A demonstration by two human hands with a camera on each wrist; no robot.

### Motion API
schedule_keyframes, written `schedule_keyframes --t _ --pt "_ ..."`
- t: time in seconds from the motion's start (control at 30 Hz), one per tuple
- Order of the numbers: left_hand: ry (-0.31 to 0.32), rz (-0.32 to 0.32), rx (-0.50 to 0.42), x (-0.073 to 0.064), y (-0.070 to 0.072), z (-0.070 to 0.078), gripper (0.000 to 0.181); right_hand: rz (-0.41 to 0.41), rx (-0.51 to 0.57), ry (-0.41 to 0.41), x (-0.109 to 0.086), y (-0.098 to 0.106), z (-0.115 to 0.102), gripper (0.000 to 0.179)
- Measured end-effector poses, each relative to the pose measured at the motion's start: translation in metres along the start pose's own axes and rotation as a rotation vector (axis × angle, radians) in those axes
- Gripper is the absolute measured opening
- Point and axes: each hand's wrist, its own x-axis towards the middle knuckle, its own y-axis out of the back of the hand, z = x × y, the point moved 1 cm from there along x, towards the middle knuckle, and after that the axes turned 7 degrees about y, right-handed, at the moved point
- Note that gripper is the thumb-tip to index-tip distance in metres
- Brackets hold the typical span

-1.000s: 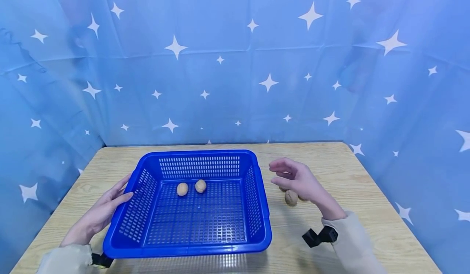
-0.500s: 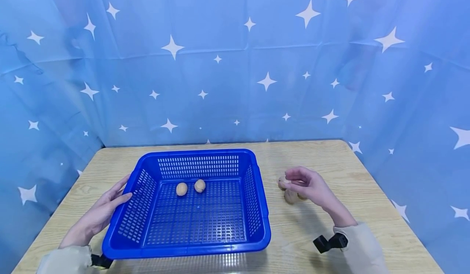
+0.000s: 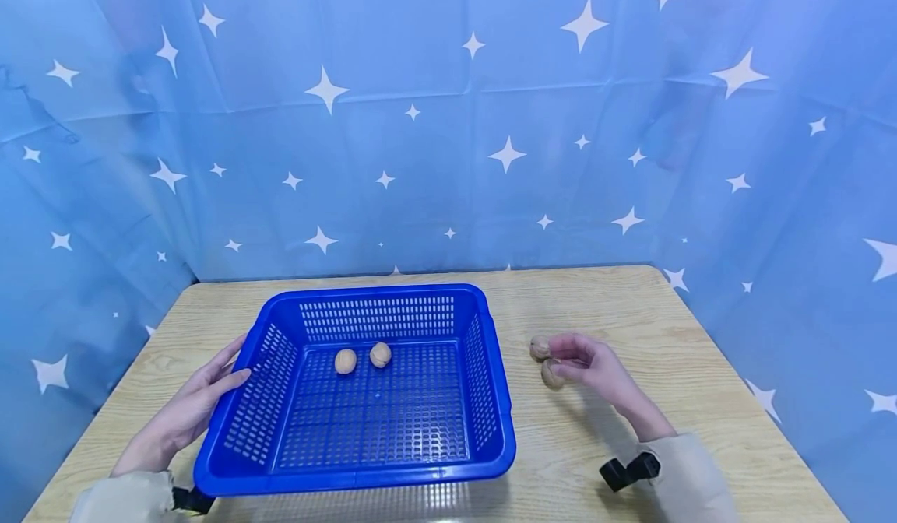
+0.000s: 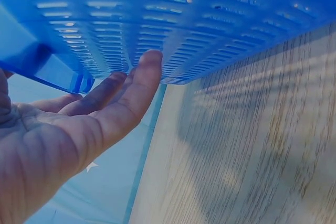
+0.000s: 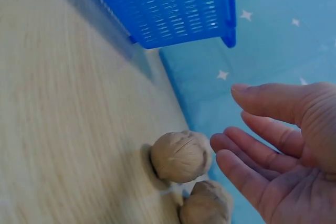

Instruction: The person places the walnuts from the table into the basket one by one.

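My left hand (image 3: 185, 406) holds the blue plastic basket (image 3: 353, 478) at its left side. Its thumb lies over the rim, while the fingers (image 4: 142, 85) press the slotted wall from outside in the left wrist view. Two walnuts (image 3: 346, 361) lie on the basket floor toward the back. To the right of the basket, my right hand (image 3: 596, 367) is low over the table beside two more walnuts (image 3: 539, 347). In the right wrist view its thumb and fingers (image 5: 247, 177) are spread apart with nothing between them, fingertips right at a walnut (image 5: 181, 157).
The basket's shadow falls on the wood-grain table (image 3: 701, 398) beneath it. A blue curtain (image 3: 448, 157) with white stars hangs behind and at both sides. Each wrist carries a small black camera (image 3: 628, 472) near the pale sleeve.
My right hand has moved to the right and lower, beside the walnuts; it now covers a walnut that showed before. The left hand and the basket have hardly moved.
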Motion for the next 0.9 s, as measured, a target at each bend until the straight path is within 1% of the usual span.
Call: schedule_keyframes --t 0.27,0.53,0.7,0.9 --pt "-0.013 -0.018 -0.009 -0.0001 -0.0004 0.0003 0.066 -0.019 -0.047 0.008 -0.0018 -0.0045 0.0025 0.028" --pt "-0.010 -0.011 0.001 0.0010 -0.0008 0.0008 0.067 -0.001 -0.114 0.001 -0.0019 -0.0043 0.0059 0.028" --pt "-0.006 -0.002 0.012 0.0008 -0.0006 0.0013 0.067 0.012 -0.149 0.032 -0.0017 -0.0057 0.0079 0.027" --pt "0.002 0.003 0.013 0.0005 -0.0008 0.0021 0.067 0.026 -0.186 0.093 -0.0014 -0.0101 0.0091 0.025"
